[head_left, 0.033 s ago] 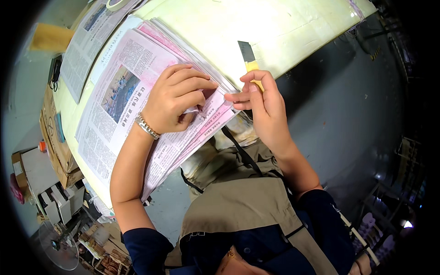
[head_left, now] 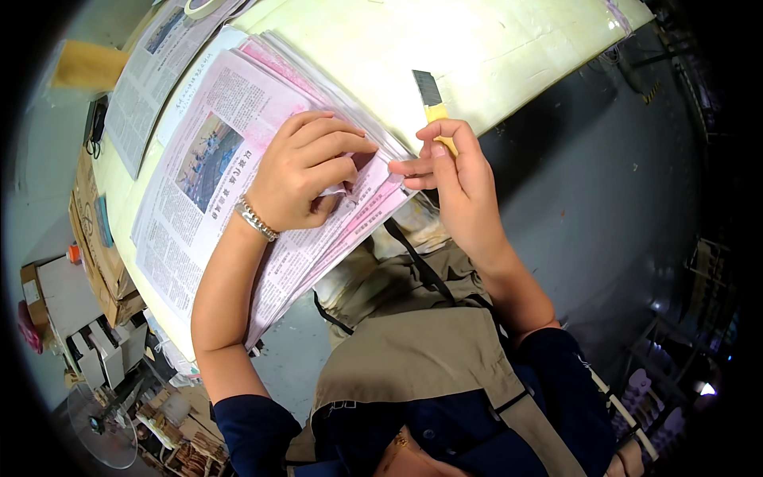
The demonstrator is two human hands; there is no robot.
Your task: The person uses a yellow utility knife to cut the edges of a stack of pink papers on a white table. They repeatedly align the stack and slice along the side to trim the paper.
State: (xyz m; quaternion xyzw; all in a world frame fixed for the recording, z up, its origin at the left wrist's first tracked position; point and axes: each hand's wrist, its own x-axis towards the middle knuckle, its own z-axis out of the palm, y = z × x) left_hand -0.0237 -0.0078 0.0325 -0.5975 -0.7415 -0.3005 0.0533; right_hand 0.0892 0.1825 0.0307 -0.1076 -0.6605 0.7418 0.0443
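My left hand (head_left: 306, 171) rests on a thick stack of newspaper sheets (head_left: 171, 219), some stained pink. Its fingers curl down, and a small crumpled pale scrap (head_left: 335, 189) shows between thumb and fingers. At the stack's right edge is my right hand (head_left: 461, 175). Its thumb and index finger hold a cutter knife (head_left: 433, 110) by its yellow handle, most of which is covered. The broad grey blade points away from me over the table. My other right fingers stretch toward the stack's edge, close to the paper.
The stack lies on a pale yellow-white table (head_left: 350, 56) whose right edge (head_left: 556, 87) drops to a grey floor. More newspaper (head_left: 151, 87) lies at the far left, with a roll of tape (head_left: 203, 8) above it. Cardboard (head_left: 99, 238) stands left of the table.
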